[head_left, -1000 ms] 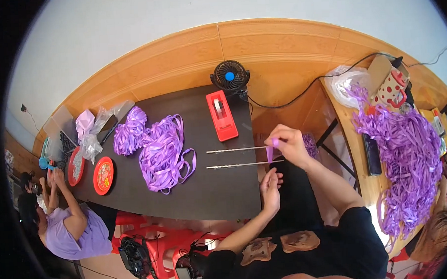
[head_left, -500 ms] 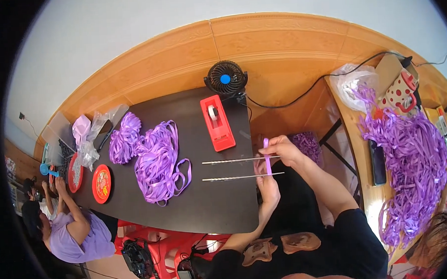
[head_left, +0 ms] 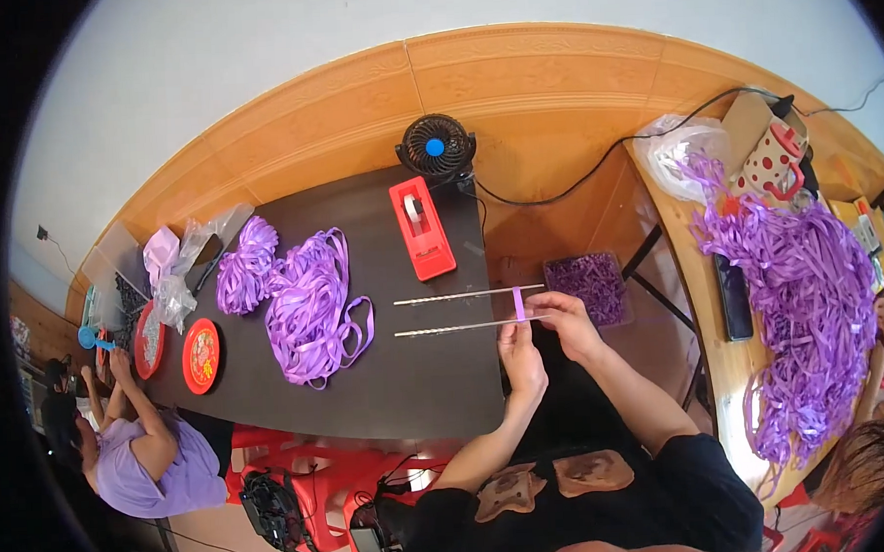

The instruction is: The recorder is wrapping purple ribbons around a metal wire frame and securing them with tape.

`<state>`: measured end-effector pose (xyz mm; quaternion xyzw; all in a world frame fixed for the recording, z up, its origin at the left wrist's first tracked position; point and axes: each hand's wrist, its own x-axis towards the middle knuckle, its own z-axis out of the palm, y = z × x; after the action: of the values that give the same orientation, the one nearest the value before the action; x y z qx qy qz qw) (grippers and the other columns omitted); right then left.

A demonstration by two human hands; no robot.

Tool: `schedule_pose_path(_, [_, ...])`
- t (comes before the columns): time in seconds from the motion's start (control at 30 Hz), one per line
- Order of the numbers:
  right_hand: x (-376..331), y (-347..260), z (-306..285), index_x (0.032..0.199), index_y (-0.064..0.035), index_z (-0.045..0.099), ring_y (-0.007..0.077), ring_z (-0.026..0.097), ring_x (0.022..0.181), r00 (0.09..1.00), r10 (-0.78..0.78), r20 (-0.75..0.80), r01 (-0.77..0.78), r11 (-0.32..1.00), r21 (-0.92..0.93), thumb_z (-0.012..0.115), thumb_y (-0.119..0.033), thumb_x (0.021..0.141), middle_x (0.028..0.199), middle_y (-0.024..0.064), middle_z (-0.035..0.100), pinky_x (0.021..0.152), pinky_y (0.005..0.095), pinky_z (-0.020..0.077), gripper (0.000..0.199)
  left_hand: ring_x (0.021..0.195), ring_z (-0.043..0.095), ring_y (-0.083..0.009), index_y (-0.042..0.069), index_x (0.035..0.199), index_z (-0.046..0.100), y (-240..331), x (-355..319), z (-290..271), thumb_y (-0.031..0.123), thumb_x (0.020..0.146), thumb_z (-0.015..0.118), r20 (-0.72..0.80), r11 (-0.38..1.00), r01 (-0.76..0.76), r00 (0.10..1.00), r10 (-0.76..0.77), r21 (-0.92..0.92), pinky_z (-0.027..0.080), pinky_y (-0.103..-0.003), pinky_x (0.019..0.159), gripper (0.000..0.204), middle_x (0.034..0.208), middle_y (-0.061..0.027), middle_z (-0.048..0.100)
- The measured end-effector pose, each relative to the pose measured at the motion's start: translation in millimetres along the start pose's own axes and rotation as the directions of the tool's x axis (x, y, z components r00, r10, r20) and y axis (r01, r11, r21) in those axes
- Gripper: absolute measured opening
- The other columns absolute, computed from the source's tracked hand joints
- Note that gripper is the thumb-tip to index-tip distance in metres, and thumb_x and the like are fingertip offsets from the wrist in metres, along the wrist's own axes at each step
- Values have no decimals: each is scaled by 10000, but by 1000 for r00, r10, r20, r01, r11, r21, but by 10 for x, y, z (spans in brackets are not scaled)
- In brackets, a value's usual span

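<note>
Two slim metal rods [head_left: 453, 296] with twisted left ends lie parallel, reaching past the black table's right edge. A narrow band of purple ribbon [head_left: 519, 303] spans both rods near their right ends. My left hand [head_left: 523, 366] is closed below the nearer rod, with thumb and fingertips pinching the ribbon there. From the right, my right hand [head_left: 571, 328] has its fingertips pinched together at the same rod, against the ribbon. Its fingers partly hide what lies between them. How the rods are supported does not show.
On the black table [head_left: 407, 386] are heaped purple ribbons [head_left: 310, 311], a red tape dispenser [head_left: 422, 232], a fan [head_left: 436, 146] and a red plate [head_left: 201, 356]. A bin of ribbon [head_left: 589, 287] stands below. More ribbon [head_left: 808, 309] covers the right-hand table. People sit at both sides.
My right hand has come down from the farther rod to the nearer one. The rods appear slightly higher in view, with the ribbon band now nearer their left; the whole view has shifted a little.
</note>
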<state>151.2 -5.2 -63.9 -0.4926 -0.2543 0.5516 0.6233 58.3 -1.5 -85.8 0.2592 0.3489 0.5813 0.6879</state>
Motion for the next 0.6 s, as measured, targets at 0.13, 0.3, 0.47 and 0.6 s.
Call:
schedule_pose_path(0.13, [-206,-61,161,982,22,642,137,596,847,978,-156,138,158,987,-4,576,-1,803,913,75,652,776,251,454,192,887,553,-104,15,982,624,19,-93,-69,100,942,500,-5,1000,14,1000,-14,5,419,-252,837,155,918,-40,629])
schedule_pose_path(0.3, [-218,32,294,962,31,651,126,594,801,984,-161,74,163,986,-31,606,7,803,859,62,645,740,250,470,167,864,549,-98,10,943,612,74,-165,-24,78,945,469,28,1000,7,1000,-7,-19,424,-231,781,159,883,-31,613])
schedule_pose_path(0.47, [-231,101,375,927,30,663,110,580,776,981,-195,13,195,981,-18,617,-1,812,921,58,634,698,233,468,128,868,537,-91,21,1029,572,221,-345,104,49,921,444,-19,999,-2,1000,3,52,422,-216,737,170,961,-38,582])
schedule_pose_path(0.6, [-353,43,431,903,36,667,101,577,762,983,-180,-23,181,982,49,600,-20,832,1020,52,615,679,230,469,113,879,569,-137,66,1101,540,478,-412,168,140,922,434,124,988,66,991,-48,-140,452,-244,735,220,989,-55,574])
